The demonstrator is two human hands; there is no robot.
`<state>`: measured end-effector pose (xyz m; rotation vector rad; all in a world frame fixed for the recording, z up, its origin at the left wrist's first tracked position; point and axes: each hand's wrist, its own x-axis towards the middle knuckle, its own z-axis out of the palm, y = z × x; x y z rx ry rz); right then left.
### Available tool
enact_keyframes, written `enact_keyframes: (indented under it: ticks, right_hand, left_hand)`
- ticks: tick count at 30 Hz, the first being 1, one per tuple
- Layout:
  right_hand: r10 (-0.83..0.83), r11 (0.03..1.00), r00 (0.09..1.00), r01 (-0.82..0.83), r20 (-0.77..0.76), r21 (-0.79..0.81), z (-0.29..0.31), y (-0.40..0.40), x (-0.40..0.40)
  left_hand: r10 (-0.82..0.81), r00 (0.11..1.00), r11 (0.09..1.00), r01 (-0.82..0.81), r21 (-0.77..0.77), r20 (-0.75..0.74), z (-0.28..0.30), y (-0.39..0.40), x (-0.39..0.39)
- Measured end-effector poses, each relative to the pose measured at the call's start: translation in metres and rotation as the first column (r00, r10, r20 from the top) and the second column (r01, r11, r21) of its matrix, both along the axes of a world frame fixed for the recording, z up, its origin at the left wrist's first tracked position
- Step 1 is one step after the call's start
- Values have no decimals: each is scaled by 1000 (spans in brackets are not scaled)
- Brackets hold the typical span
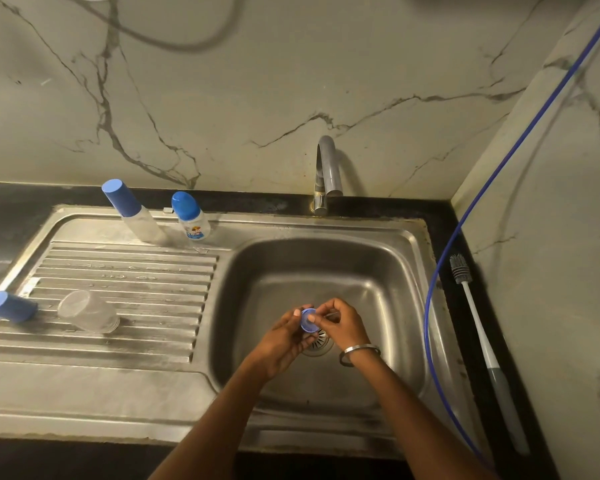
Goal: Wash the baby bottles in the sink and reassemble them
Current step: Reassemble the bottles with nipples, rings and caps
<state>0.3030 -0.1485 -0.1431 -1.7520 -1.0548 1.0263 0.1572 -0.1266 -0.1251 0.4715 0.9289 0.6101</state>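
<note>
Two capped baby bottles [160, 213] upright, one blue ring [309, 319] held by both hands

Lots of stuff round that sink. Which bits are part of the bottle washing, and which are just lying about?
Part of the job:
blue ring, held by the left hand and right hand over the sink
two capped bottles
clear bottle body on its side
blue cap
tap
bottle brush

Just lying about:
blue hose
grey cable
</note>
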Motion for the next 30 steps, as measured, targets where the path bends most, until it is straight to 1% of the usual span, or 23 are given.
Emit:
enact_keyframes:
  ticks: [3,5,9,11,14,17,19,21,23,26,28,30]
  right_hand:
    - [0,1000,1000,0,8,-15,-2,0,1]
    - [-9,1000,1000,9,6,-17,-3,0,2]
    - [17,999,997,-20,-69,-36,-5,1,4]
    - [42,998,998,-45,-53,-50,-7,1,4]
    - [40,996,999,-42,-30,-81,-8,1,5]
    - [29,994,999,-30,-18,-105,-9,0,4]
    - [34,995,998,-30,47,-97,-8,-1,4]
    - [23,996,996,-15,85,-89,-6,-3,3]
    - [10,996,997,-2,76,-94,-5,-4,2]
    - [4,995,995,5,96,-102,-2,-4,0]
    - [2,996,992,10,127,-92,-1,-5,-1]
    - [-3,996,989,16,151,-86,-1,-4,-2]
  left_hand:
    - [-28,999,1000,28,-4,16,1,2,0]
    - [-61,998,998,61,16,-7,1,3,1]
    - [-121,990,989,126,73,-74,0,4,2]
    - [-145,983,982,157,106,-113,-1,3,2]
    - [-174,962,953,218,209,-211,0,1,4]
    - [-91,935,929,204,310,-344,-3,1,8]
    - [-38,917,927,181,329,-398,-6,1,10]
    - [-22,898,923,187,336,-439,-8,1,12]
    - [-17,872,914,211,345,-489,-9,1,12]
    - [-6,782,890,289,354,-624,-8,2,12]
    - [-8,742,871,335,360,-671,-8,2,12]
    - [0,720,859,355,369,-694,-5,1,13]
